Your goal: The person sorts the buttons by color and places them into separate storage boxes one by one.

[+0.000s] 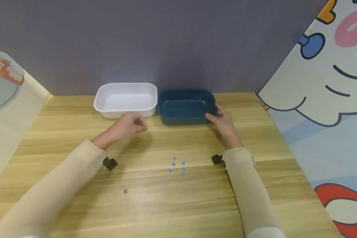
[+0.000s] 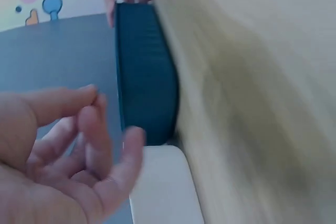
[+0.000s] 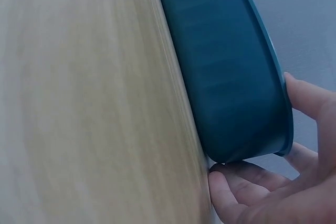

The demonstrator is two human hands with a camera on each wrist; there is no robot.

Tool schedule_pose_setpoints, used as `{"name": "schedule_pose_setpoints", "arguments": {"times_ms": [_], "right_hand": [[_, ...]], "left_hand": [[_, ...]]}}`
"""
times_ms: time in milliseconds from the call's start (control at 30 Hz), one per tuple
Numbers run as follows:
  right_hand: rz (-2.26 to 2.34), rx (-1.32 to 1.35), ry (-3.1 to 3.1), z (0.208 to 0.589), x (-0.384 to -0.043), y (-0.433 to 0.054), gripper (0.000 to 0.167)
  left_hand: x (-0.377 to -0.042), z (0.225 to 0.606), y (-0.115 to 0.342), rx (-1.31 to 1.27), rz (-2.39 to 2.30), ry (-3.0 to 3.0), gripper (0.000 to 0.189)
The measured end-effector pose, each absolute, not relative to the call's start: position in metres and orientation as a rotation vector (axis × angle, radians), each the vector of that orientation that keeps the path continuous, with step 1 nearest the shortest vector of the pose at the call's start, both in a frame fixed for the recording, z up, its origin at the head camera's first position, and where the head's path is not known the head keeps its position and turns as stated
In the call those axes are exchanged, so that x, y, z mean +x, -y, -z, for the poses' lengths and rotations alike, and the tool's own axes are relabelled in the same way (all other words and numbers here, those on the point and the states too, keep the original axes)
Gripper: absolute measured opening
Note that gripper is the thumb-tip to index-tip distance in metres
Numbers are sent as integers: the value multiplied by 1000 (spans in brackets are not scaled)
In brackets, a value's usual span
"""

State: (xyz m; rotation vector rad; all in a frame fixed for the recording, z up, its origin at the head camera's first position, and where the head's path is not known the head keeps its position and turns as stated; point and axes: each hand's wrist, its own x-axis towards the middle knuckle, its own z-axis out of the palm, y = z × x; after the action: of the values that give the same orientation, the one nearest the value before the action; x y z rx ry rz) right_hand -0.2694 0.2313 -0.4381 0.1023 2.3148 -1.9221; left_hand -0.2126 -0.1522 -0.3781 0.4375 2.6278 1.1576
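Observation:
My left hand (image 1: 130, 126) hovers over the table in front of the white container (image 1: 122, 114), thumb and a fingertip brought together. In the left wrist view the fingertips (image 2: 94, 95) meet, and I cannot tell whether something tiny is pinched there. My right hand (image 1: 225, 125) holds the right end of the dark teal container (image 1: 185, 120). The right wrist view shows the thumb (image 3: 304, 95) at that container's rim and the other fingers bent around its end, low by the tabletop. Several small blue dot-like pieces (image 1: 174, 164) lie mid-table, and one small green piece (image 1: 125, 191) lies nearer on the left.
Both containers stand side by side at the back of the wood-grain table (image 1: 154, 211), against a grey partition (image 1: 172, 43). Cartoon-printed panels (image 1: 324, 99) border the right and left sides. Each sleeve has a black wrist mount (image 1: 110, 163) at its cuff.

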Motion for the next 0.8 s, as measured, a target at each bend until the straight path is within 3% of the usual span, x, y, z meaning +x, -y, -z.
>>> {"name": "schedule_pose_setpoints", "arguments": {"times_ms": [267,800], "right_hand": [[1914,155,-2342,443,-269,-231,84],[1956,117,-2319,442,-269,-231,82]], "left_hand": [[-246,380,123,215,-1526,-2499,12],[-272,381,91,112,-1605,-2507,11]]}}
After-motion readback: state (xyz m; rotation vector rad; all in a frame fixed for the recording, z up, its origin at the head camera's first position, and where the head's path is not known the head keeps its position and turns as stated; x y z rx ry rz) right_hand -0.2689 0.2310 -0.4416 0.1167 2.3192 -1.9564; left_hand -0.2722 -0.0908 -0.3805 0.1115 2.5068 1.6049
